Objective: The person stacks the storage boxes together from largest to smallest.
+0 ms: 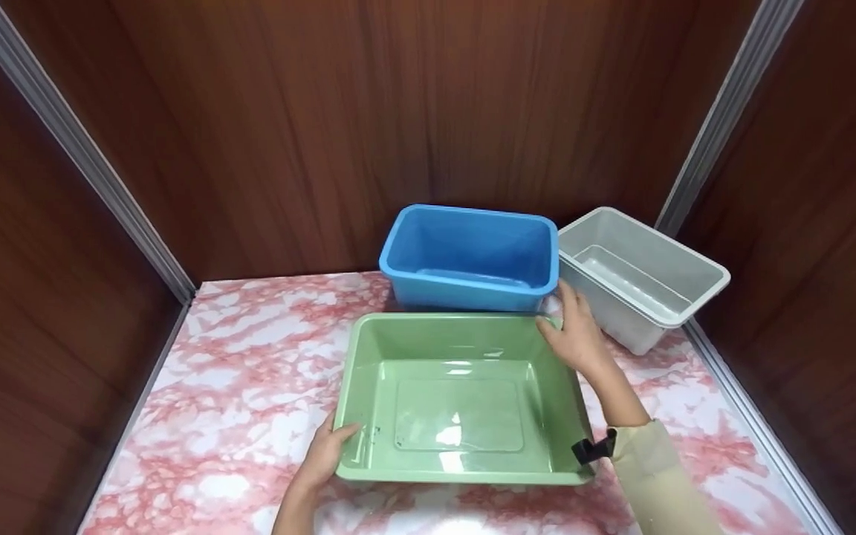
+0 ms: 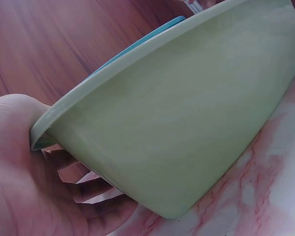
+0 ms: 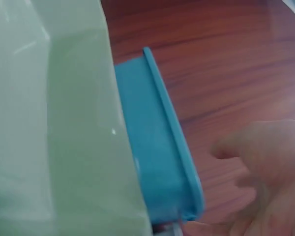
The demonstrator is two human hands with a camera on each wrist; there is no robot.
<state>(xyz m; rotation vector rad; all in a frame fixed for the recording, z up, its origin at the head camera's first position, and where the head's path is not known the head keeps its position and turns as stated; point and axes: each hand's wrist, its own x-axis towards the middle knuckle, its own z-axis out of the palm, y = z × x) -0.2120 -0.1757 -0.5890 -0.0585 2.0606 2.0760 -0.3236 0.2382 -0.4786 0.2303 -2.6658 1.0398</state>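
A wide, shallow green plastic tub point(image 1: 465, 409) sits at the front of the marbled surface, its inside bare. My left hand point(image 1: 320, 455) grips its left rim, thumb over the edge and fingers curled beneath it, as the left wrist view also shows. Near the tub's far right corner is my right hand point(image 1: 579, 342), its fingers reaching towards the blue tub point(image 1: 465, 294) just behind. In the right wrist view, blurred, that hand point(image 3: 273, 172) has loose fingers and stands apart from the green tub's rim. Any fingertip contact with the blue tub cannot be told.
A grey tub point(image 1: 636, 333) stands angled at the back right, close beside the blue one. Dark wood panels point(image 1: 287, 134) with metal corner strips wall in the back and both sides. Red-and-white marbled surface point(image 1: 227, 416) extends left of the green tub.
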